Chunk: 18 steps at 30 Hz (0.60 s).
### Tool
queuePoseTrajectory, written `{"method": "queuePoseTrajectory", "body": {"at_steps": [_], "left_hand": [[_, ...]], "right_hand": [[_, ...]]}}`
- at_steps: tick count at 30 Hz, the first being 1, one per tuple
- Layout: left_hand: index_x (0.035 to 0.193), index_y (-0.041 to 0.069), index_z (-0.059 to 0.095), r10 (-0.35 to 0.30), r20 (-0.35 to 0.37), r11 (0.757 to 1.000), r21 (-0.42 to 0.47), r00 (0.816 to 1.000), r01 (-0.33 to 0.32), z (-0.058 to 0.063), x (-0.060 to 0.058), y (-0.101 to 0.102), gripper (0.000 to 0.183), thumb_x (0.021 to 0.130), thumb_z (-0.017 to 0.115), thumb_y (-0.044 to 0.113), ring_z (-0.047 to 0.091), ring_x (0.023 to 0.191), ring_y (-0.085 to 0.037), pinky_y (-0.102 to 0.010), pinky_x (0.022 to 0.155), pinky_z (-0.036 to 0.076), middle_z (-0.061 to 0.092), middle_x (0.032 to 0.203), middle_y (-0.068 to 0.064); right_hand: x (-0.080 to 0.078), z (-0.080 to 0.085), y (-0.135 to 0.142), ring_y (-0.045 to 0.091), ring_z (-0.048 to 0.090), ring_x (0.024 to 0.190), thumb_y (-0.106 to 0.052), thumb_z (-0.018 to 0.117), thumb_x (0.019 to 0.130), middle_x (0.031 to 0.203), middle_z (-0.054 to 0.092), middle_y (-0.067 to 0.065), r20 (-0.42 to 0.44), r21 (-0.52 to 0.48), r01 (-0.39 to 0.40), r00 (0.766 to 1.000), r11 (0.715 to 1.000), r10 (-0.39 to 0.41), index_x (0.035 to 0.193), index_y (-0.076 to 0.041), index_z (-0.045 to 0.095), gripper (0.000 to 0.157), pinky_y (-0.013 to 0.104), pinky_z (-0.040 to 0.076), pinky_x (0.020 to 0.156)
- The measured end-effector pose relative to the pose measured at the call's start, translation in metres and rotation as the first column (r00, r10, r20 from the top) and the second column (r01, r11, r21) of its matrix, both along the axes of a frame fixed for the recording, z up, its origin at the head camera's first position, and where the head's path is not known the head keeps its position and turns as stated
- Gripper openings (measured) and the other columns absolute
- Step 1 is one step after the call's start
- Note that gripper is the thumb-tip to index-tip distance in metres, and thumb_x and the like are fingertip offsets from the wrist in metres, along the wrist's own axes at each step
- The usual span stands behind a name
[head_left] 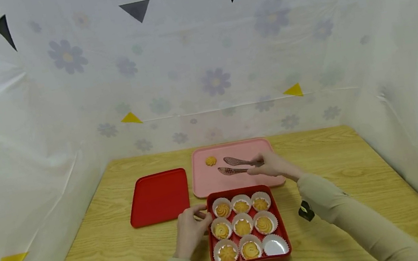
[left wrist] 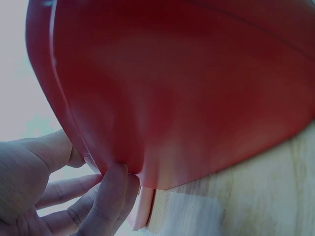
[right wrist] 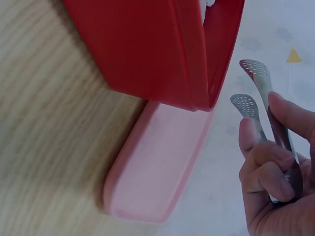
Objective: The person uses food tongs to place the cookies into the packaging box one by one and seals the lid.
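A square red box (head_left: 283,228) holds rows of white paper cups, several with a piped butter cookie (head_left: 242,227) inside. The cup (head_left: 275,245) at its near right corner shows a bare bottom. My left hand (head_left: 191,228) grips the box's left wall near the rim, thumb and fingertips at its edge in the left wrist view. In my right hand (head_left: 269,165) are metal serving tongs (right wrist: 280,132) with perforated tips, their arms spread apart. The tongs reach over the pink tray (head_left: 209,185), and between their tips is only air. One cookie (head_left: 210,161) lies on that tray, left of the tips.
To the left of the pink tray lies a flat red lid (head_left: 160,197) on the wooden table (head_left: 118,254). White sheeting with flower prints (head_left: 216,82) encloses the table at the back and both sides. The box stands directly in front of the pink tray.
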<state>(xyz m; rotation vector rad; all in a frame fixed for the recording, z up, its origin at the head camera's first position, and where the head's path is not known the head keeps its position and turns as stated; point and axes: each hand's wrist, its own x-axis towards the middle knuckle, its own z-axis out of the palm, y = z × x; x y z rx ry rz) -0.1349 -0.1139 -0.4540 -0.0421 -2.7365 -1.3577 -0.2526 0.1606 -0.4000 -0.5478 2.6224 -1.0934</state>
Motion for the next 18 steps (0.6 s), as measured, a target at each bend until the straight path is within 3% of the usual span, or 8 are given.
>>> {"method": "queuePoseTrajectory", "body": {"at_steps": [2, 4, 11, 14, 18], "left_hand": [[0.100, 0.010, 0.067, -0.001, -0.003, 1.000, -0.004, 1.000, 0.001, 0.000, 0.000, 0.000, 0.026, 0.077, 0.063, 0.019, 0.056, 0.058, -0.007, -0.021, 0.047, 0.045, 0.065, 0.072, -0.004], [0.100, 0.010, 0.067, 0.005, 0.001, 1.000, -0.001, 1.000, -0.005, 0.001, 0.000, 0.000, 0.025, 0.076, 0.063, 0.019, 0.056, 0.058, -0.008, -0.021, 0.047, 0.045, 0.065, 0.072, -0.004], [0.101, 0.010, 0.067, -0.004, 0.014, 1.000, 0.011, 1.000, 0.004, 0.001, 0.000, 0.000, 0.025, 0.077, 0.063, 0.019, 0.056, 0.056, -0.007, -0.022, 0.046, 0.046, 0.065, 0.073, -0.005], [0.101, 0.010, 0.067, -0.012, 0.015, 1.000, 0.019, 1.000, 0.012, 0.001, 0.001, 0.000, 0.025, 0.078, 0.062, 0.019, 0.056, 0.056, -0.007, -0.022, 0.046, 0.046, 0.065, 0.073, -0.006], [0.101, 0.010, 0.066, -0.016, 0.007, 0.999, 0.029, 1.000, 0.016, 0.001, 0.001, 0.000, 0.025, 0.078, 0.062, 0.019, 0.056, 0.054, -0.007, -0.022, 0.045, 0.046, 0.065, 0.073, -0.006]], "right_hand": [[-0.007, 0.001, -0.007, 0.011, 0.035, 0.050, -0.028, 0.064, 0.080, 0.058, 0.050, 0.002, 0.008, 0.036, 0.021, 1.000, 0.999, -0.022, 0.073, -0.009, 0.063, 0.020, 0.026, 0.034, 0.048], [-0.013, 0.001, -0.013, 0.011, 0.028, 0.045, -0.029, 0.064, 0.080, 0.052, 0.041, -0.002, 0.022, 0.077, 0.049, 0.998, 0.996, -0.051, 0.070, -0.011, 0.061, 0.021, 0.025, 0.029, 0.043], [-0.029, 0.007, -0.035, 0.011, 0.027, 0.040, -0.033, 0.065, 0.078, 0.066, 0.061, 0.004, 0.053, 0.187, 0.109, 0.991, 0.976, -0.121, 0.078, -0.010, 0.066, 0.024, 0.024, 0.029, 0.038], [-0.035, 0.010, -0.043, 0.010, 0.026, 0.040, -0.033, 0.063, 0.079, 0.066, 0.060, 0.008, 0.065, 0.224, 0.120, 0.988, 0.967, -0.138, 0.080, -0.008, 0.065, 0.025, 0.024, 0.028, 0.039], [-0.042, 0.012, -0.053, 0.010, 0.027, 0.042, -0.031, 0.061, 0.082, 0.061, 0.053, 0.003, 0.089, 0.258, 0.129, 0.984, 0.957, -0.156, 0.083, -0.007, 0.063, 0.024, 0.024, 0.028, 0.040]]}}
